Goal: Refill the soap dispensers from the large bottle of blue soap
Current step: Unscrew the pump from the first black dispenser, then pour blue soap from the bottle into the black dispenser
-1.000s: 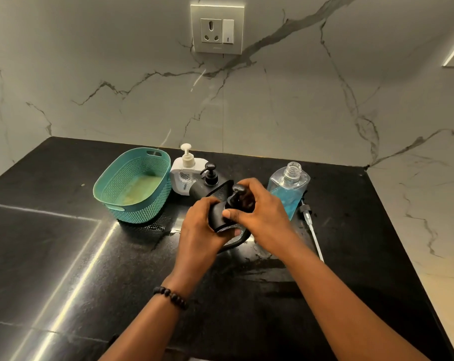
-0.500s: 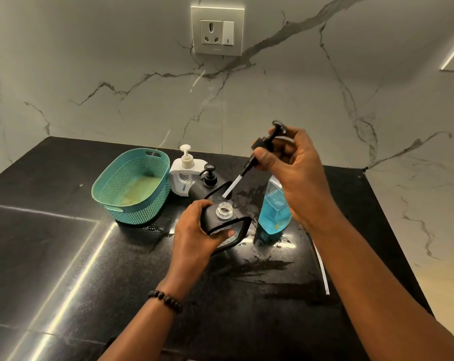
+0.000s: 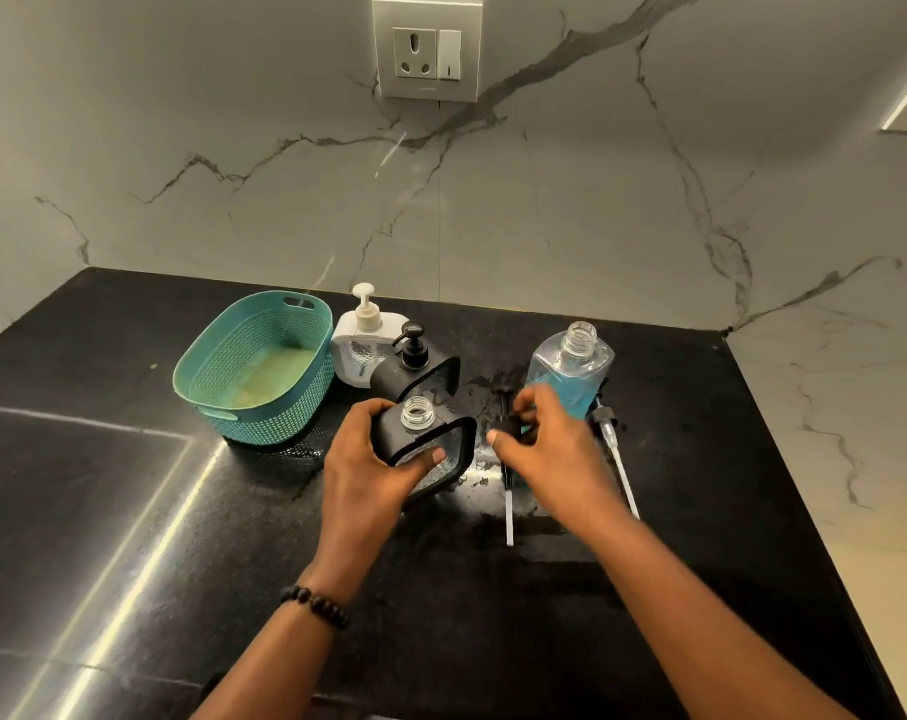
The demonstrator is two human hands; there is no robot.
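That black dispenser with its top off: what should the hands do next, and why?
Probably the right hand should let go of the black pump it is laying on the counter and reach for the blue soap bottle. The black dispenser, gripped by the left hand, has an open neck, and the bottle just behind also stands uncapped.

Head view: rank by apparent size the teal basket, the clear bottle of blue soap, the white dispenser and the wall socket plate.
1. Teal perforated plastic basket, clearly largest.
2. Grey wall socket plate and clear square bottle of blue soap: similar, and the bottle is partly hidden behind the right hand, so unranked.
3. White pump dispenser, partly hidden by a black dispenser.
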